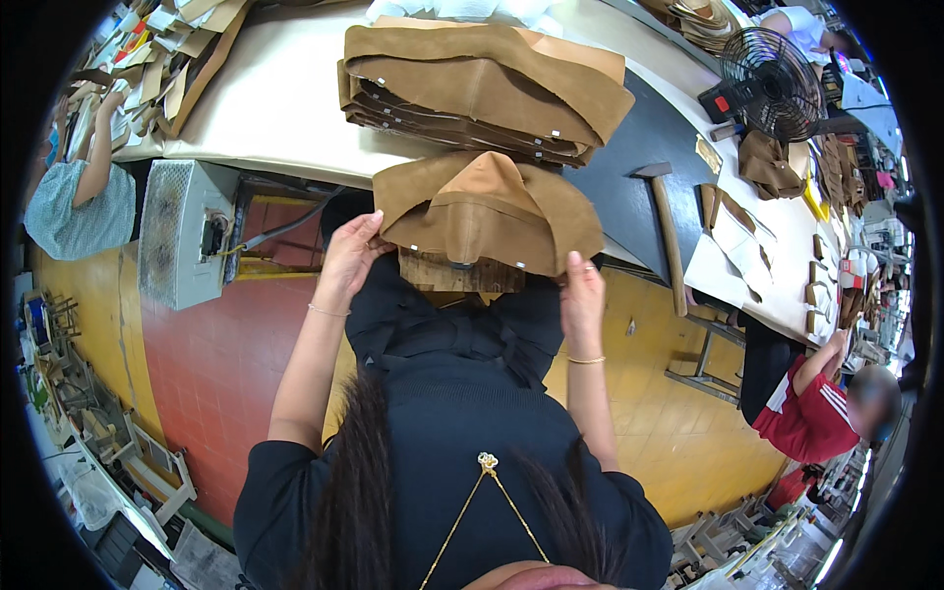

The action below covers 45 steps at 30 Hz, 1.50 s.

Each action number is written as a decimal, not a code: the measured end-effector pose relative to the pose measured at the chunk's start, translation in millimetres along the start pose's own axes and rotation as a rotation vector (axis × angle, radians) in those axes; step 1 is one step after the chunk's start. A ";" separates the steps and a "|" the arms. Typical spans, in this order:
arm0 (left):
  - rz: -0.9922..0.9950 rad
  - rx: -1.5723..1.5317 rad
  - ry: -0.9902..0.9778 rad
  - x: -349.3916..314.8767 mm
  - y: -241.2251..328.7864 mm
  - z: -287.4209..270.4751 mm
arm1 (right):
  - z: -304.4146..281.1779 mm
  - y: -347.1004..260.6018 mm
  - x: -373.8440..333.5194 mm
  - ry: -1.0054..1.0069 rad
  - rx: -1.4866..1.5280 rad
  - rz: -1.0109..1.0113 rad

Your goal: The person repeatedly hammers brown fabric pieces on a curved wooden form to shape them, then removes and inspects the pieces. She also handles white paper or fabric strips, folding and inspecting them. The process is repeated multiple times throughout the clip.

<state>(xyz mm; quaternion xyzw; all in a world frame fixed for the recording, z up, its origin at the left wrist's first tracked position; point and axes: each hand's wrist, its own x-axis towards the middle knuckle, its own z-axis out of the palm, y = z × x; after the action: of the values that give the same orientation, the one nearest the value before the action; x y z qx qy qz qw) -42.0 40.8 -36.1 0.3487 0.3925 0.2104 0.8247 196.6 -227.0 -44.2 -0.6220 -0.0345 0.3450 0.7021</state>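
Between my two hands a brown leather piece (482, 228) with a folded, lighter tan peak is stretched out above my lap. My left hand (356, 248) pinches its left end between thumb and fingers. At its right end my right hand (582, 285) grips the lower corner. Small white tags show along the piece's near edge. Just beyond it, a thick stack of similar brown leather pieces (472, 84) lies on the table. A wooden block (462, 275) shows under the held piece, partly hidden by it.
A hammer (667, 236) lies on a black mat (629, 167) at the right. Further right stands a black fan (772, 84). A metal box (182, 234) hangs at the table's left front. Co-workers sit at both sides, one in a red shirt (808, 418).
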 end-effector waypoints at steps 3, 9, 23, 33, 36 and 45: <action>0.121 0.169 0.033 -12.7 31.1 5.4 | 5.7 -62.7 -11.3 -0.099 -0.137 -0.249; 0.188 0.435 0.077 -30.3 73.0 26.1 | 19.5 -125.6 -27.7 -0.224 -0.389 -0.183; 0.148 0.116 0.071 -3.4 93.4 40.9 | 38.8 -156.7 -17.8 -0.216 -0.215 -0.089; 0.174 -0.005 0.215 43.0 92.5 27.3 | 40.0 -155.5 36.2 -0.132 -0.180 -0.208; 0.209 -0.155 0.180 52.4 108.7 38.0 | 64.8 -163.6 51.8 -0.163 0.006 -0.117; 0.370 -0.122 0.015 -36.6 140.2 26.6 | 12.9 -188.9 8.7 -0.379 -0.025 -0.323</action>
<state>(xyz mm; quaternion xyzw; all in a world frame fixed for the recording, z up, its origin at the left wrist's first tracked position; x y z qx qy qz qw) -53.2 100.9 97.9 0.3626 0.3145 0.3843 0.7887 280.4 -209.2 124.8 -0.5413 -0.2687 0.3382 0.7214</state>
